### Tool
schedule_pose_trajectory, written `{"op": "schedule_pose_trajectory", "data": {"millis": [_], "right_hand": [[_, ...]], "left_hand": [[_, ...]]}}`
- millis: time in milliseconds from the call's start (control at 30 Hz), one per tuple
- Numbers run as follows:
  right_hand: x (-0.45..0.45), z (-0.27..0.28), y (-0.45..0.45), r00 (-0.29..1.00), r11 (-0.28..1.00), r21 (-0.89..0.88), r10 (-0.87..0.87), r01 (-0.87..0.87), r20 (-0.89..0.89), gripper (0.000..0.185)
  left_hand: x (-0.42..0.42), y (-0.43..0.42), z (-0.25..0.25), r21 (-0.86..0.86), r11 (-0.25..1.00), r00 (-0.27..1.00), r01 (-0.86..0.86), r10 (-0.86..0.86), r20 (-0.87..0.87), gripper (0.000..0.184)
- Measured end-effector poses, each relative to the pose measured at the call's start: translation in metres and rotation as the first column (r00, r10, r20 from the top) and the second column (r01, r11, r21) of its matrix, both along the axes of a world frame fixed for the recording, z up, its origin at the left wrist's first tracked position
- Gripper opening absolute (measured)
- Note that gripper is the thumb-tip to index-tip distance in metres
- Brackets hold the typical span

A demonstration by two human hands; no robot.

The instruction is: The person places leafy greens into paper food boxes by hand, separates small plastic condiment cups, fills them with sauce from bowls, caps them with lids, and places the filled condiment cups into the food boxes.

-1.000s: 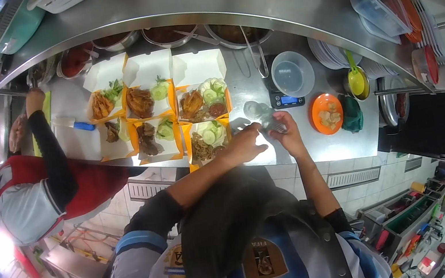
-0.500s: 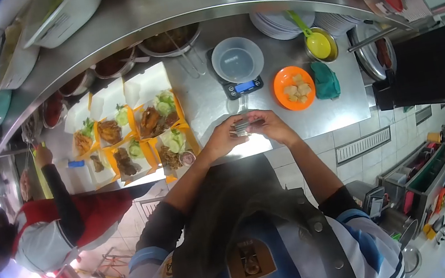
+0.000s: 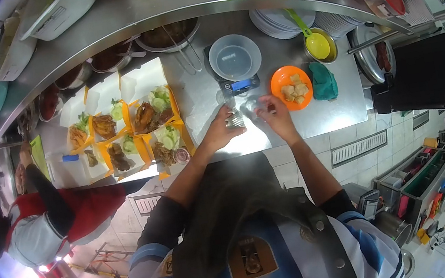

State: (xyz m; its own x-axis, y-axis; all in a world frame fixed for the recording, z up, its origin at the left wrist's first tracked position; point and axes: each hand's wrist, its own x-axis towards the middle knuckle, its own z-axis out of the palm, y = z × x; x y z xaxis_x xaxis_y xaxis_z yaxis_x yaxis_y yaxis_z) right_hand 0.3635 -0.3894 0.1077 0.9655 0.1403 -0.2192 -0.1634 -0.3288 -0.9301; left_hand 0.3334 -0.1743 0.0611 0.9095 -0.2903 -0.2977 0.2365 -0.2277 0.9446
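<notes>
Over the steel counter, my left hand point(image 3: 220, 132) is closed around a short stack of clear, ridged plastic cups point(image 3: 236, 120). To its right, my right hand point(image 3: 277, 117) pinches a single see-through plastic piece point(image 3: 254, 108), probably a cup; glare blurs its outline. Just beyond my left hand is another small clear cup point(image 3: 225, 99). Behind it, a clear round bowl point(image 3: 235, 58) rests on a digital scale point(image 3: 242, 85). An orange plate point(image 3: 293, 98) with pale chunks of food lies beside my right hand.
Open meal boxes point(image 3: 142, 73) with fried meat and cucumber stand at left. A green cloth point(image 3: 323, 81) and a yellow ladle point(image 3: 317, 45) in a metal pot are at right. A steel shelf point(image 3: 183, 2) overhangs the back. Another person point(image 3: 43, 220) works at far left.
My hands were together at the stack and are now apart. The right moved right with a clear piece, the left keeps the stack. The other person's arm shifted left.
</notes>
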Motion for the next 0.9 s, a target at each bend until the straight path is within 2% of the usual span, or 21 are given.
{"op": "schedule_pose_trajectory", "data": {"millis": [33, 67, 100, 133, 167, 200, 233, 300, 367, 400, 433, 467, 533, 567, 633, 667, 733, 833, 867, 900], "right_hand": [[0.001, 0.007, 0.003, 0.977, 0.981, -0.160, -0.079, 0.112, 0.198, 0.042], [0.001, 0.013, 0.011, 0.978, 0.981, -0.165, -0.072, 0.105, 0.197, 0.042], [0.000, 0.018, 0.023, 0.980, 0.988, -0.137, -0.048, 0.075, 0.191, 0.043], [-0.002, 0.025, 0.038, 0.982, 0.993, -0.107, -0.021, 0.042, 0.187, 0.044], [-0.004, 0.032, 0.054, 0.982, 0.995, -0.100, -0.005, 0.024, 0.187, 0.044], [-0.007, 0.039, 0.073, 0.976, 0.985, -0.123, 0.137, -0.117, 0.169, 0.047], [-0.007, 0.049, 0.094, 0.947, 0.954, -0.146, 0.283, -0.261, 0.150, 0.051], [0.006, 0.082, 0.136, 0.900, 0.907, -0.189, 0.407, -0.377, 0.155, 0.046], [0.032, 0.110, 0.179, 0.803, 0.754, -0.305, 0.592, -0.582, -0.068, 0.035], [0.048, 0.112, 0.202, 0.787, 0.773, -0.381, 0.596, -0.507, 0.160, 0.027], [0.068, 0.117, 0.228, 0.778, 0.811, -0.332, 0.570, -0.482, 0.264, 0.026], [0.099, 0.093, 0.254, 0.674, 0.813, -0.396, 0.578, -0.428, 0.460, 0.026], [0.144, 0.110, 0.311, 0.651, 0.626, -0.726, 0.683, -0.287, 0.332, 0.028], [0.165, 0.102, 0.334, 0.630, 0.610, -0.734, 0.703, -0.298, 0.329, 0.028], [0.199, 0.074, 0.362, 0.484, 0.423, -0.888, 0.824, -0.181, 0.294, 0.028], [0.204, 0.067, 0.371, 0.462, 0.411, -0.893, 0.838, -0.183, 0.291, 0.028], [0.210, 0.060, 0.390, 0.616, 0.263, -0.919, 0.787, -0.294, 0.029, 0.027], [0.212, 0.059, 0.401, 0.603, 0.253, -0.907, 0.798, -0.337, -0.002, 0.031], [0.211, 0.057, 0.407, 0.569, 0.294, -0.921, 0.816, -0.257, 0.101, 0.029], [0.212, 0.056, 0.410, 0.570, 0.286, -0.925, 0.816, -0.249, 0.098, 0.029]], "left_hand": [[-0.005, -0.004, 0.004, 0.160, 0.978, 0.981, -0.133, 0.107, 0.162, 0.080], [-0.010, -0.006, 0.008, 0.292, 0.913, 0.926, -0.284, 0.181, 0.333, 0.079], [-0.013, -0.005, 0.011, 0.289, 0.913, 0.925, -0.289, 0.189, 0.329, 0.079], [-0.015, 0.000, 0.014, -0.050, 0.944, 0.926, -0.326, 0.329, 0.185, 0.075], [-0.014, 0.009, 0.035, -0.369, 0.848, 0.911, -0.381, 0.413, 0.008, 0.071], [-0.020, 0.018, 0.058, -0.423, 0.728, 0.841, -0.539, 0.486, -0.236, 0.057], [-0.021, 0.037, 0.065, -0.418, 0.716, 0.827, -0.559, 0.516, -0.224, 0.057], [-0.031, 0.077, 0.070, -0.526, 0.479, 0.705, -0.703, 0.373, -0.603, 0.047], [-0.047, 0.114, 0.062, -0.550, 0.429, 0.695, -0.717, 0.381, -0.609, 0.041], [-0.057, 0.133, 0.057, -0.527, 0.417, 0.670, -0.740, 0.385, -0.635, 0.039], [-0.064, 0.148, 0.054, -0.507, 0.406, 0.645, -0.760, 0.385, -0.660, 0.038], [-0.070, 0.161, 0.061, -0.502, 0.385, 0.629, -0.775, 0.381, -0.678, 0.041], [-0.084, 0.182, 0.051, -0.559, 0.349, 0.659, -0.752, 0.406, -0.633, 0.044], [-0.088, 0.192, 0.048, -0.605, 0.339, 0.691, -0.720, 0.424, -0.585, 0.047], [-0.085, 0.210, 0.062, -0.608, 0.313, 0.679, -0.729, 0.438, -0.589, 0.052], [-0.083, 0.217, 0.065, -0.637, 0.276, 0.680, -0.720, 0.461, -0.570, 0.052], [-0.081, 0.239, 0.068, -0.710, 0.193, 0.705, -0.678, 0.443, -0.554, 0.049], [-0.062, 0.257, 0.075, -0.648, 0.173, 0.624, -0.742, 0.532, -0.573, 0.044], [-0.059, 0.263, 0.073, -0.729, 0.095, 0.665, -0.678, 0.501, -0.554, 0.038], [-0.053, 0.264, 0.074, -0.734, 0.090, 0.670, -0.673, 0.494, -0.553, 0.038]]}}
